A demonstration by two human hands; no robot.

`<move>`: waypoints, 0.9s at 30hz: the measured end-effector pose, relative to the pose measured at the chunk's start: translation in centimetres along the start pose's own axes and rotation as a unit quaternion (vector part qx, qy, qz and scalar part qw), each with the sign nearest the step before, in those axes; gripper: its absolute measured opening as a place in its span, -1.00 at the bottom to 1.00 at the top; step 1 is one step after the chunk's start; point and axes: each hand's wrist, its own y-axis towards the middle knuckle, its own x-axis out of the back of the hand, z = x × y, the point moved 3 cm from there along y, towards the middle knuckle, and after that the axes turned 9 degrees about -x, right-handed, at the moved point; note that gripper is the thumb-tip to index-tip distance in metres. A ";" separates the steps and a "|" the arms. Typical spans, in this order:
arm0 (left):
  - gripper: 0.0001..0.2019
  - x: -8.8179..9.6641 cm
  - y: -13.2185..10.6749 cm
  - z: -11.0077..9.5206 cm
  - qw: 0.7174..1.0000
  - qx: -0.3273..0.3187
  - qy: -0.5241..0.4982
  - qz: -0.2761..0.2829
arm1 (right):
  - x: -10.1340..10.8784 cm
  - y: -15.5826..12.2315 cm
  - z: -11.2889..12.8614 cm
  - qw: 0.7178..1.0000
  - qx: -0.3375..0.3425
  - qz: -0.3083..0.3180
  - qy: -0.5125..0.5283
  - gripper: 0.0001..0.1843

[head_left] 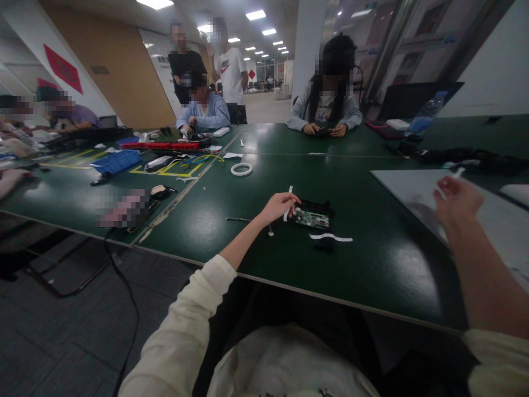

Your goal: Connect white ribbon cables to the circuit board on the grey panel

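Tray (118, 164) of blue plastic, shallow and box-shaped, sits toward the left on a smooth, shiny green table (372, 270). Next comes a roll of white tape (241, 175), a flat ring lying on its side. Nearer the seated person is a thin dark cable (237, 219).

The person's left hand (281, 207) extends from a creased cream sleeve (194, 309), fingers bent over a narrow white strip (286, 216). That strip points away from the person, far end leaning slightly right; I cannot tell whether the fingers pinch it.

Just right of this hand lies a green circuit board (312, 219), a rectangle dotted with small parts, within a black case (320, 206). Its long axis runs left to right, dipping slightly toward the person at the right end. Closer in, a wavy white strip (339, 239) lies roughly crosswise.

Farther right, the right hand (458, 201) is raised over a flat grey panel (413, 193), fingers curled; blur hides whether they grasp anything.
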 end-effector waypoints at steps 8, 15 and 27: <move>-0.71 -0.2 0.0 -0.7 0.999 0.016 -0.026 -0.032 | -8.6 -13.5 -2.4 0.904 -0.055 0.394 -0.159 -0.88; -0.49 -0.9 -0.1 -2.1 0.986 0.024 -0.161 -0.038 | -10.7 -24.6 -5.4 0.751 -0.074 0.607 -0.248 -0.73; -0.69 -0.6 -0.1 -2.5 0.983 -0.020 -0.163 -0.080 | -10.2 -25.5 -5.1 0.730 -0.037 0.600 -0.325 -0.68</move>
